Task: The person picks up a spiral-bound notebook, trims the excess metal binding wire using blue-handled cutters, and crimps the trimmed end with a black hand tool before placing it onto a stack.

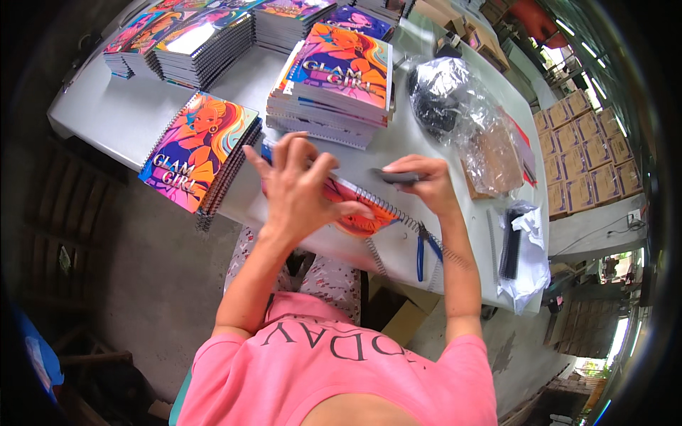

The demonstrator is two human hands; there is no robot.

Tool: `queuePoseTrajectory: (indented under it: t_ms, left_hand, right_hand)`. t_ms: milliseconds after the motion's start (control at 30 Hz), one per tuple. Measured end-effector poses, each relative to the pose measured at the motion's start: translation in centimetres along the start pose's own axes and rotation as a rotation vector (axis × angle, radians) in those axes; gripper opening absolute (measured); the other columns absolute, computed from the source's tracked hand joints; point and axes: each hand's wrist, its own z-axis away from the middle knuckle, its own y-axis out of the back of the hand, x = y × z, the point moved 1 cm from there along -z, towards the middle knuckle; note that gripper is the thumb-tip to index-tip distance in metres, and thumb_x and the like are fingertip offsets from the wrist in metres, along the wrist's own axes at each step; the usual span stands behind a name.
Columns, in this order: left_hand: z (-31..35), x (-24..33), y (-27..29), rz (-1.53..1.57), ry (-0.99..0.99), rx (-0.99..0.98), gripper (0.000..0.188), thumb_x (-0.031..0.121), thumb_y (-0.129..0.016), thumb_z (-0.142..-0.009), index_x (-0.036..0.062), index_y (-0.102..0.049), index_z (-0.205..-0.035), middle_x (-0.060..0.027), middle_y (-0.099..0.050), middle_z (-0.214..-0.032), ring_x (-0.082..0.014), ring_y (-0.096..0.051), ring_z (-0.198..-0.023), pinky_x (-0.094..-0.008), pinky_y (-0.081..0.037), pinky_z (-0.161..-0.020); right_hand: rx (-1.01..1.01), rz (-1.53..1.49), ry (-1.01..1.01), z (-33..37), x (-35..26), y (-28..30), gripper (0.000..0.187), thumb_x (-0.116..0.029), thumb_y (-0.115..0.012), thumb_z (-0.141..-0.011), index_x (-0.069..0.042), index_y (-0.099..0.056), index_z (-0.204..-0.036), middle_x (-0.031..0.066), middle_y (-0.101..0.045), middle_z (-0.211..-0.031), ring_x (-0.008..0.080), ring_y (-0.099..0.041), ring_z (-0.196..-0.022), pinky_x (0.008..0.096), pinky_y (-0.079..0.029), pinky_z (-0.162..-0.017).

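Has a colourful spiral notebook (362,223) on the near side of the white table (128,106), with a wire coil (403,214) running along its edge and past its end toward 4 o'clock. Spreads the left hand (295,192) wide over it, hiding much of the cover—cannot tell the exact points of contact. Holds a dark tool (399,177) in the right hand (430,183), just off the notebook at 2 o'clock, too blurred to identify.

See a clear plastic bag (451,78) between 1 and 2 o'clock, with something dark showing through and its loose end draped over a cardboard piece (490,163). Find black coils (509,248) in a crumpled white wrapper (529,268) between 3 and 4 o'clock. Note an open cardboard box (408,305) below the table edge at 5 o'clock; cannot make out its contents.

Note blue-handled pliers (420,259) at 4 o'clock, close against the wire coil. See a tall notebook stack (344,71) at 12 o'clock, a lower pile (199,156) at 10, rear stacks (213,46) at 11—and, beyond the table, brown cartons (590,153) between 2 and 3.
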Motion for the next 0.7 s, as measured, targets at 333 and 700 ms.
queuePoseTrajectory:
  t_ms: [333,700]
  left_hand:
    - [0.0,-2.5,0.0,0.127,-0.119,0.061,0.055,0.055,-0.076,-0.043,0.0115,-0.054,-0.068,-0.0062,-0.042,-0.094,-0.0292,-0.041,-0.102,-0.0504,-0.029,-0.085]
    - [-0.2,-2.7,0.2,0.238,0.006,0.143,0.060,0.047,-0.083,-0.038,0.0060,-0.052,-0.068,-0.0127,-0.041,-0.103,-0.0341,-0.039,-0.106,-0.0454,-0.035,-0.089]
  right_hand:
    - [-0.211,-0.311,0.442,-0.8,-2.4,-3.5,0.025,0.004,-0.053,-0.068,0.001,-0.071,-0.085,0.0172,-0.068,-0.086,0.0248,-0.066,-0.081,0.0312,-0.052,-0.074]
    - [-0.041,-0.195,0.277,-3.4,-1.7,-3.0,0.016,-0.007,-0.066,-0.073,0.001,-0.071,-0.086,0.0177,-0.068,-0.088,0.0233,-0.066,-0.080,0.0306,-0.052,-0.073]
